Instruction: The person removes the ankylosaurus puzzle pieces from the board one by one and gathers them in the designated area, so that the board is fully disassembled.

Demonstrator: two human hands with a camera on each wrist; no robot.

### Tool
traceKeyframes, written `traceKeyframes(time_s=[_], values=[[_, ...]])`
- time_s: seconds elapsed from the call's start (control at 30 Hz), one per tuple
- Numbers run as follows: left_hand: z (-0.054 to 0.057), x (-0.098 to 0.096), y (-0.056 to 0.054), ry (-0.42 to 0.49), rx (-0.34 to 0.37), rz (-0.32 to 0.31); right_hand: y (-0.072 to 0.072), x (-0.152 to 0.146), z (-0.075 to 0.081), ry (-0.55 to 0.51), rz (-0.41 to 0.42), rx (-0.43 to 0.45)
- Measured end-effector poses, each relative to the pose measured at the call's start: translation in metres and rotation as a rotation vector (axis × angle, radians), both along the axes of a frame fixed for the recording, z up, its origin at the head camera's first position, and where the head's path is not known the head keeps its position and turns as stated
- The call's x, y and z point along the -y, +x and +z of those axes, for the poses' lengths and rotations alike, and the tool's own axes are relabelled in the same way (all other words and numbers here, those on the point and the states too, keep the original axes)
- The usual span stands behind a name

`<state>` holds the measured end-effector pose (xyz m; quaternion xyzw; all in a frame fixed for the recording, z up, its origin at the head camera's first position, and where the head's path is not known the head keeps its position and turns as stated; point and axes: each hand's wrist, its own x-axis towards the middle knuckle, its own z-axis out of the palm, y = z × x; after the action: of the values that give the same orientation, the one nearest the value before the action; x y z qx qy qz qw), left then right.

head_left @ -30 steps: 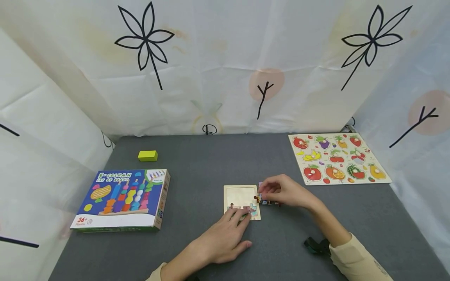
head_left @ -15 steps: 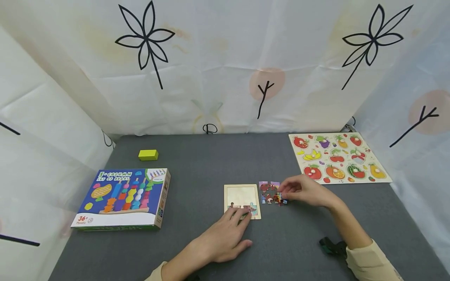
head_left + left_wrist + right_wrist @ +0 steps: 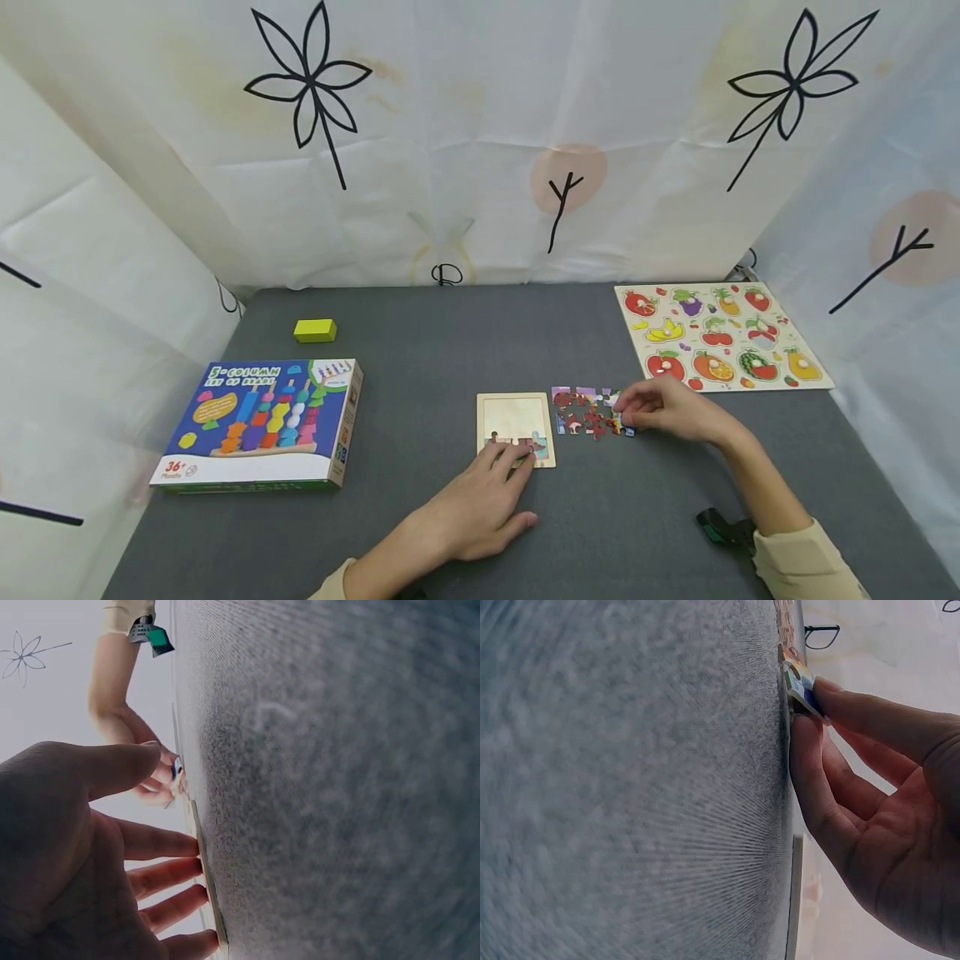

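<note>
A square wooden puzzle tray (image 3: 514,410) lies on the table, with a few jigsaw pieces (image 3: 540,442) along its near edge. My left hand (image 3: 486,504) rests on that near edge with spread fingers; in the left wrist view the fingertips (image 3: 196,846) touch the tray's rim. Right of the tray lies a cluster of loose jigsaw pieces (image 3: 577,412) with reddish-brown and purple printing. At the cluster's right side my right hand (image 3: 671,408) pinches a puzzle piece (image 3: 804,691) between thumb and finger, close to the tabletop. The hand partly covers the pieces there.
A fruit puzzle board (image 3: 723,337) lies at the back right. A bead-set box (image 3: 258,425) lies at the left, with a yellow-green block (image 3: 315,331) behind it. A dark strap or camera mount (image 3: 723,529) is by the right forearm. Fabric walls (image 3: 465,192) surround the table.
My right hand has moved rightward from beside the tray to the cluster's right side, uncovering more pieces. The left hand has stayed on the tray.
</note>
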<state>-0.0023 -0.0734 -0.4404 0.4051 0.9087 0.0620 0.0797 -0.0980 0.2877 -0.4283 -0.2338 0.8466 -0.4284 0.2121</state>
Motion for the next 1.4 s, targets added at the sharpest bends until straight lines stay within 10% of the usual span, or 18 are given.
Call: traceKeyframes(time_s=[0.8, 1.4], values=[[0.000, -0.006, 0.008, -0.109, -0.066, 0.011, 0.006, 0.004, 0.003, 0.101, -0.073, -0.060], [0.002, -0.008, 0.012, -0.129, -0.046, 0.023, 0.010, 0.025, 0.004, -0.033, -0.082, -0.033]])
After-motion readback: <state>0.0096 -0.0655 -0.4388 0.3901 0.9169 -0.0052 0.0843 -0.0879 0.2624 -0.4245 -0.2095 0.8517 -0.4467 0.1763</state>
